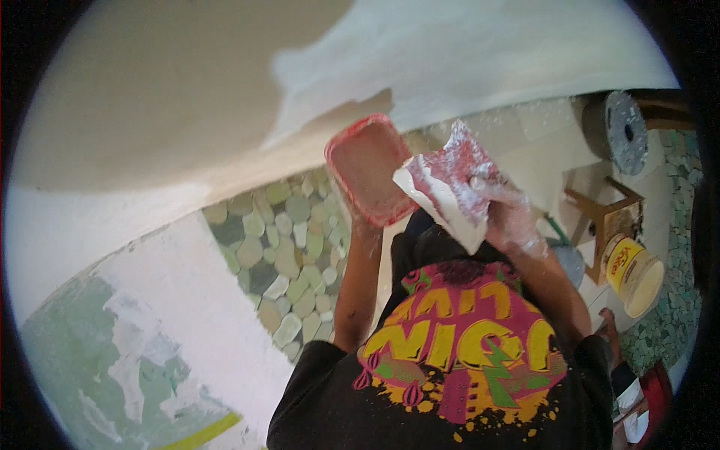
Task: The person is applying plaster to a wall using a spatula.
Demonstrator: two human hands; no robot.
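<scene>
Left hand (364, 218) holds red tray (367, 171); right hand (508, 213) grips white-smeared red sheet (454, 174). Stone-patterned surface (287, 259) along edge of pale wall (465, 56).

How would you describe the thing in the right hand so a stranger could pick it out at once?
Start at the black shirt with the bright print, then look up the picture to the right hand. It grips a flat red piece smeared with white. Unlike the rounded, red-rimmed tray to its left, this has pointed corners and a thick white band along one edge.
</scene>
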